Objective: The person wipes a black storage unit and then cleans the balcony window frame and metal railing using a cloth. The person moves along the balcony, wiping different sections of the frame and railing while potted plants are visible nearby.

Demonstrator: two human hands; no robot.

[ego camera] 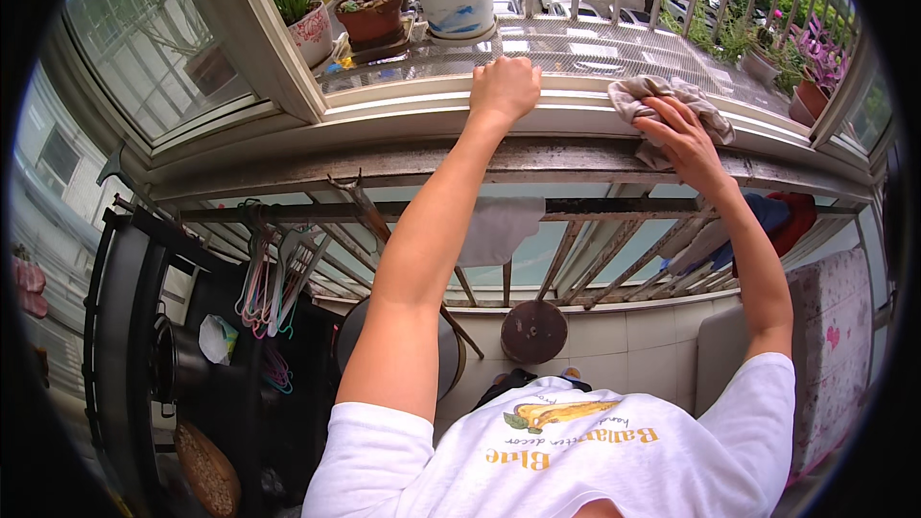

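Note:
My left hand (506, 86) is curled into a fist at the white window frame's bottom track (568, 102), with its fingers bent over the outer edge; the fingertips are hidden. To the right, my right hand (680, 131) presses a crumpled, pale cloth (637, 95) onto the same track. Part of the cloth hangs over the inner side of the frame. Just below the track runs a worn, stained wooden rail (561, 162).
Beyond the opening, a cactus in a white pot (455, 3) and a brown flowerpot (370, 21) stand on a mesh shelf behind metal bars. Hangers (273, 280) and a grey cloth (500, 230) hang from a lower bar. A round stool (534, 331) stands on the tiles.

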